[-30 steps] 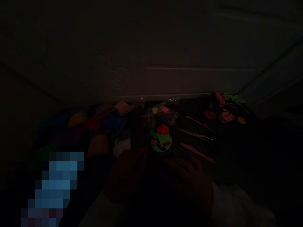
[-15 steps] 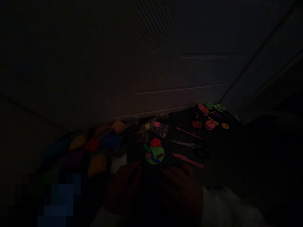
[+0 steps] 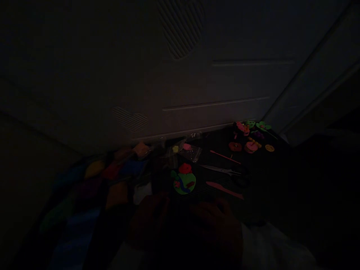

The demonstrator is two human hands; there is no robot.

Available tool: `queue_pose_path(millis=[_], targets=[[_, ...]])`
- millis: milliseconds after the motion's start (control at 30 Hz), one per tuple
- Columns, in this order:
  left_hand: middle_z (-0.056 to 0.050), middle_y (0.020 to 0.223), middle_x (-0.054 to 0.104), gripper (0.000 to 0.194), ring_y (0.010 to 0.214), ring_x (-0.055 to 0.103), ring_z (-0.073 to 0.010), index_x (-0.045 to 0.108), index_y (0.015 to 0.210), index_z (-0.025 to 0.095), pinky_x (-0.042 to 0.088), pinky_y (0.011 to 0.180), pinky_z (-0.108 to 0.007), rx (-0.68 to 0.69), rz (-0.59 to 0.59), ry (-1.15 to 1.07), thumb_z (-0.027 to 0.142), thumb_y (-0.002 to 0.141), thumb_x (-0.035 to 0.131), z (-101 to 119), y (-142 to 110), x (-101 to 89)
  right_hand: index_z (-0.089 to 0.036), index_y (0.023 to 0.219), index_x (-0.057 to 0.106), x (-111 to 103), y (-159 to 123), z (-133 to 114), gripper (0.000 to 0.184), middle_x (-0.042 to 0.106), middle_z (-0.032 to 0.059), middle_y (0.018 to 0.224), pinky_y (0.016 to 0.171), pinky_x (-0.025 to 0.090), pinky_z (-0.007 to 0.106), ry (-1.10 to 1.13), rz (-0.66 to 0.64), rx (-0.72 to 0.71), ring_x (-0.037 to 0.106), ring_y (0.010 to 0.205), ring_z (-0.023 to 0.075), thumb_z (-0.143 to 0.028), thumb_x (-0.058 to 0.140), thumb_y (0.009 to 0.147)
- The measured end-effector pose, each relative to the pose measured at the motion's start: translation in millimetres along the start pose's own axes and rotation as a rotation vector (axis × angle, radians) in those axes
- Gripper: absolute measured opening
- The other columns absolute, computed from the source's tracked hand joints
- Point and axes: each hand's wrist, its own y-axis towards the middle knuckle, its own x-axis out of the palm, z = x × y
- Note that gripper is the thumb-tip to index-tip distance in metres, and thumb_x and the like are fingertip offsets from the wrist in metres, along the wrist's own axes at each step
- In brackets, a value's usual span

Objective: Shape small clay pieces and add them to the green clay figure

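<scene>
left hand (image 3: 147, 219): low, on the near side of the dark surface, just beside a white packet (image 3: 142, 192); thumb and forefinger curl toward each other, but from where i stand the gloom hides whether they meet or pinch anything.

right hand (image 3: 218, 223): roughly level with the left, pale sleeve (image 3: 277, 243) behind; fingers reach inward, lying close together as far as i can see; whether anything sits beneath them, i cannot tell.

green disc (image 3: 190, 178): one, clay-like, ahead of and between the two hands, apart from both. carries a blue strip (image 3: 183, 186) and smaller reddish pieces; a red lump (image 3: 185, 168) sits at its far edge.

tools, right of the disc: thin pink stick (image 3: 225, 156); scissors (image 3: 221, 170), blades toward the disc; pink knife (image 3: 224, 189), nearest the right hand.

stock, left: coloured packets, an orange packet (image 3: 117, 194) among them.

handling notes: soft pieces would, in my judgement, dent easily; small bits are best worked between fingertips with light, even pressure, sleeves kept off the disc's raised parts and wrists clear of the scissor points. more light would help.
</scene>
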Motion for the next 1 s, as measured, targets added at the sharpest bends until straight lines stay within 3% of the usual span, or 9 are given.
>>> queue_pose_path(millis=[200,300,500,733,900,1000], targets=[[-0.004,0.081,0.064,0.02,0.075,0.058,-0.016,0.061,0.086,0.019,0.049,0.067,-0.03,0.251,0.023,0.168,0.023,0.079,0.043,2,1,-0.9,-0.029,0.112,0.048,-8,2,1,0.037,0.044,-0.0003,0.123,0.081,0.023,0.039,-0.007,-0.156,0.021,0.04,0.103,0.0185,-0.046,0.041,0.08],[-0.005,0.077,0.063,0.02,0.071,0.055,-0.016,0.062,0.085,0.018,0.047,0.064,-0.03,0.268,0.054,0.253,0.02,0.079,0.043,5,2,-0.1,-0.028,0.109,0.051,-11,2,1,0.034,0.048,0.0009,0.119,0.082,0.023,0.038,-0.013,-0.14,0.045,0.041,0.102,0.0184,-0.043,0.044,0.079],[-0.006,0.082,0.062,0.024,0.076,0.054,-0.0173,0.058,0.097,0.017,0.046,0.069,-0.032,0.225,0.043,0.202,0.022,0.078,0.045,8,1,2.8,-0.027,0.108,0.052,-13,2,1,0.032,0.05,0.0026,0.116,0.084,0.022,0.04,0.011,-0.137,0.07,0.043,0.102,0.0188,-0.039,0.046,0.079],[-0.007,0.085,0.062,0.02,0.082,0.054,-0.019,0.056,0.089,0.015,0.042,0.075,-0.035,0.048,0.154,0.209,0.026,0.078,0.044,16,-15,-19.3,-0.027,0.106,0.054,-20,3,3,0.028,0.049,0.0021,0.118,0.084,0.023,0.04,0.067,-0.168,0.096,0.042,0.105,0.0192,-0.034,0.047,0.08],[-0.01,0.084,0.058,0.027,0.082,0.054,-0.025,0.052,0.089,0.013,0.041,0.07,-0.038,-0.274,0.324,0.365,0.033,0.072,0.047,1,-40,-48.4,-0.027,0.103,0.056,-24,4,3,0.025,0.05,0.0024,0.117,0.084,0.023,0.041,0.08,-0.17,0.078,0.043,0.104,0.0195,-0.032,0.045,0.081],[-0.011,0.09,0.057,0.034,0.086,0.054,-0.0281,0.049,0.095,0.014,0.04,0.073,-0.042,-0.447,0.411,0.407,0.035,0.068,0.049,-16,-52,-55.7,-0.027,0.102,0.056,-25,4,3,0.024,0.049,0.0022,0.117,0.085,0.022,0.043,0.077,-0.183,0.072,0.043,0.105,0.0203,-0.032,0.045,0.081]])
